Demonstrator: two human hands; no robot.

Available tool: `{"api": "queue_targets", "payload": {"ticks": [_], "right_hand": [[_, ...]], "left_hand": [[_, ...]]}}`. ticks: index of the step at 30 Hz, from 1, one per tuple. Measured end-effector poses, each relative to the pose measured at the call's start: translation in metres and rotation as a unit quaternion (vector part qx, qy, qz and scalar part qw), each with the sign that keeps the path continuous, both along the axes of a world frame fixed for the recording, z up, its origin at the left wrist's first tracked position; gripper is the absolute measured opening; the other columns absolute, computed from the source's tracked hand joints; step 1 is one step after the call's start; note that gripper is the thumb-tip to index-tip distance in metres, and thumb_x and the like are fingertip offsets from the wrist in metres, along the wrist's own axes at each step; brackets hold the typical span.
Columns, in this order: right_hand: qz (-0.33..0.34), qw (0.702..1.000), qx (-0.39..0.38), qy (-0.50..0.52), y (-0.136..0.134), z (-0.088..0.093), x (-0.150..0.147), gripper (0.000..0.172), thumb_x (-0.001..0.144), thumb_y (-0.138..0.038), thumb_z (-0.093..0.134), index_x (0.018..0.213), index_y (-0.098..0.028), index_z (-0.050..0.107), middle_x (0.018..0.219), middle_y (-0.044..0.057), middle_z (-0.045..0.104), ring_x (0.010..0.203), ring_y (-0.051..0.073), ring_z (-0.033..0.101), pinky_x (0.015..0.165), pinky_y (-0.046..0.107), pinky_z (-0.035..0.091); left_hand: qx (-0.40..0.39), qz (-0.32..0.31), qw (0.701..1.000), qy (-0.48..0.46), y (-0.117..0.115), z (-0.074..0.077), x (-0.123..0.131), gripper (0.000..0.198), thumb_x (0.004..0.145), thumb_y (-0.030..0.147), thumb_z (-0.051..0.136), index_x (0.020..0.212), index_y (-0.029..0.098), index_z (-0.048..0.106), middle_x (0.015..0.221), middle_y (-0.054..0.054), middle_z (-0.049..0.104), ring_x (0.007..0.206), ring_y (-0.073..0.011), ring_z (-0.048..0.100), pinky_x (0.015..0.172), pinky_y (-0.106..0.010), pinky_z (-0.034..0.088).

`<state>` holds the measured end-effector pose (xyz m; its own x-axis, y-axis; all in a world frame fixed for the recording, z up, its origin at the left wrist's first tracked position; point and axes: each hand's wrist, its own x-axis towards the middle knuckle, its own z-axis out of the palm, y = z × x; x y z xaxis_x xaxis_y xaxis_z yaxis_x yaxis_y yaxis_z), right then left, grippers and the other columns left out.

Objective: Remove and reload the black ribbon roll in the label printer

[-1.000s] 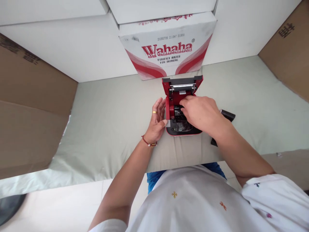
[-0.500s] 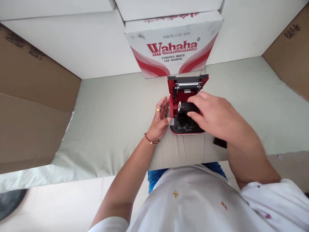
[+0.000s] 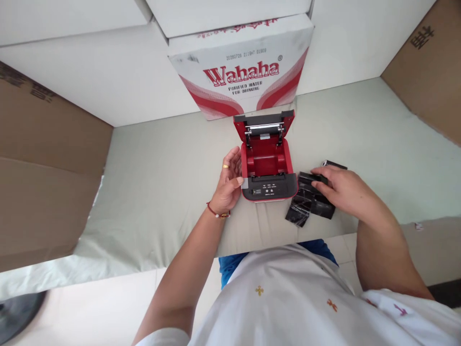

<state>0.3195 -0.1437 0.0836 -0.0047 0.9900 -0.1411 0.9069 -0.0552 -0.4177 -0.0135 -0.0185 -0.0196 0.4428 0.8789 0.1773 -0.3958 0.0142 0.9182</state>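
Note:
A small red and black label printer [image 3: 269,187] stands on the cloth with its lid [image 3: 264,126] raised. Its red roll bay [image 3: 267,165] is bare inside. My left hand [image 3: 228,180] holds the printer's left side, thumb on the front corner and fingers along the wall. To the printer's right lies a glossy black film strip [image 3: 298,210], folded and spread out. My right hand [image 3: 340,187] pinches the upper part of this strip between thumb and fingers. Just behind that hand, a black roll [image 3: 334,165] with a pale core end is partly hidden.
A Wahaha water carton [image 3: 245,72] stands behind the printer against white boxes [image 3: 144,77]. Brown cardboard walls [image 3: 50,168] flank the left, with another cardboard panel [image 3: 428,72] on the right. The pale green cloth [image 3: 162,192] ends at the near edge, close to my body.
My right hand has moved right, carrying the black roll and film out of the printer onto the cloth. The left hand keeps its hold on the printer. The view has shifted slightly.

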Motion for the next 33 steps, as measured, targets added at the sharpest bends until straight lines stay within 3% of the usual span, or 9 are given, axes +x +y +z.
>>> {"api": "queue_targets", "payload": {"ticks": [3,6,14,17,20,24,26,30,33], "right_hand": [[-0.098,0.991,0.064,-0.064,0.002,-0.003,0.006,0.051,0.112,-0.041,0.050,0.146,-0.020,0.082,0.146,0.018,0.082,0.122,0.038,0.082,0.100,0.052,0.064],[-0.158,0.977,0.048,-0.136,-0.001,-0.012,0.025,0.051,0.111,-0.040,0.051,0.144,-0.019,0.083,0.149,0.021,0.080,0.116,0.040,0.082,0.093,0.053,0.063],[-0.125,0.986,0.083,-0.078,-0.007,-0.052,0.043,0.048,0.105,-0.040,0.057,0.142,-0.023,0.081,0.136,0.019,0.080,0.114,0.039,0.077,0.099,0.057,0.063],[-0.075,0.988,0.117,-0.063,-0.016,-0.034,0.052,0.037,0.104,-0.041,0.064,0.130,-0.026,0.085,0.128,0.021,0.083,0.121,0.042,0.072,0.106,0.061,0.058],[-0.077,0.984,0.150,-0.064,-0.028,0.009,0.057,0.031,0.106,-0.045,0.068,0.127,-0.030,0.085,0.128,0.021,0.083,0.125,0.043,0.070,0.109,0.062,0.054],[-0.008,0.989,0.130,0.070,-0.029,0.074,0.038,0.031,0.105,-0.067,0.078,0.122,-0.045,0.088,0.120,0.013,0.083,0.104,0.033,0.077,0.086,0.050,0.061],[0.066,0.979,0.079,0.174,-0.016,0.093,0.018,0.032,0.101,-0.072,0.082,0.116,-0.044,0.090,0.116,0.011,0.084,0.088,0.027,0.076,0.073,0.045,0.060],[0.140,0.963,0.026,0.230,0.031,0.085,-0.029,0.034,0.104,-0.054,0.081,0.132,-0.035,0.089,0.116,0.005,0.084,0.071,0.019,0.067,0.068,0.038,0.061],[0.134,0.982,0.064,0.116,0.063,0.062,-0.063,0.034,0.104,-0.034,0.074,0.133,-0.026,0.088,0.124,0.008,0.085,0.094,0.025,0.078,0.085,0.039,0.063]], "left_hand": [[0.001,0.005,1.000,0.001,0.000,0.000,0.000,0.092,0.083,0.068,0.099,0.164,0.043,0.061,0.186,-0.005,0.052,0.179,-0.0367,0.041,0.150,-0.057,0.034],[0.001,0.007,1.000,-0.006,0.000,0.000,0.001,0.090,0.082,0.068,0.100,0.161,0.043,0.064,0.185,-0.004,0.053,0.179,-0.0363,0.042,0.149,-0.056,0.035],[0.002,-0.009,1.000,-0.013,0.000,0.005,0.003,0.084,0.084,0.064,0.100,0.158,0.043,0.067,0.183,-0.003,0.055,0.178,-0.0365,0.043,0.149,-0.057,0.035],[0.003,-0.009,1.000,-0.016,0.000,0.004,0.004,0.084,0.084,0.065,0.100,0.158,0.043,0.067,0.183,-0.003,0.056,0.178,-0.0367,0.044,0.149,-0.058,0.035],[0.004,-0.013,1.000,-0.018,0.000,0.003,0.004,0.084,0.085,0.064,0.100,0.158,0.042,0.066,0.184,-0.004,0.055,0.178,-0.0377,0.044,0.148,-0.060,0.035],[0.008,-0.013,1.000,-0.022,0.001,0.001,0.004,0.083,0.086,0.062,0.100,0.159,0.041,0.066,0.184,-0.005,0.055,0.177,-0.0368,0.045,0.147,-0.058,0.036],[0.009,-0.010,1.000,-0.020,0.001,0.001,0.004,0.083,0.085,0.062,0.100,0.159,0.041,0.067,0.184,-0.005,0.056,0.177,-0.0363,0.045,0.147,-0.057,0.036],[0.012,-0.006,1.000,-0.020,0.002,0.000,0.005,0.084,0.084,0.063,0.100,0.158,0.040,0.067,0.184,-0.005,0.056,0.177,-0.0357,0.045,0.147,-0.057,0.036],[0.018,-0.008,1.000,-0.023,0.002,-0.001,0.005,0.082,0.087,0.062,0.099,0.158,0.040,0.066,0.184,-0.006,0.055,0.177,-0.0358,0.045,0.147,-0.058,0.037]]}}
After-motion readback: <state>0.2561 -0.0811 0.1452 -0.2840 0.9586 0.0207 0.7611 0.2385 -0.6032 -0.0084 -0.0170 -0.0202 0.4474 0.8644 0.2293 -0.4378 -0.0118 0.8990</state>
